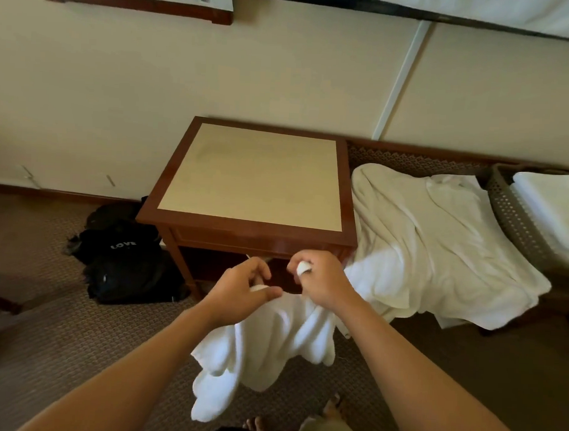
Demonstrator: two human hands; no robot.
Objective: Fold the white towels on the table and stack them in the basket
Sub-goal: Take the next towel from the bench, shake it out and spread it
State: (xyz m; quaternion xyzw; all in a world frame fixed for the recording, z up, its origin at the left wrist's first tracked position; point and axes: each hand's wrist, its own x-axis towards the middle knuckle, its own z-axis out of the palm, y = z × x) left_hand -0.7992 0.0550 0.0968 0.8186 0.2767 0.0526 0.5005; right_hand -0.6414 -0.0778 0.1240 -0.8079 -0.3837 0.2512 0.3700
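- The towel [271, 338] you grip is soft, matt white terry cloth.
- Your worktop [255, 175] has a glossy reddish wood frame around a smooth, matt beige inset.
- The basket [517, 222] looks like perforated grey-brown plastic.
- The floor [75, 336] is rough, patterned carpet.

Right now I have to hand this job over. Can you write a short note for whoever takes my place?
Left hand and right hand each pinch the top edge of one white towel, which hangs unfolded in front of the small table.
More unfolded towels lie heaped on the bench right of the table.
The basket, far right, already holds folded towels.
Left to do: fold the held towel, stack it in the basket, then work through the heap.
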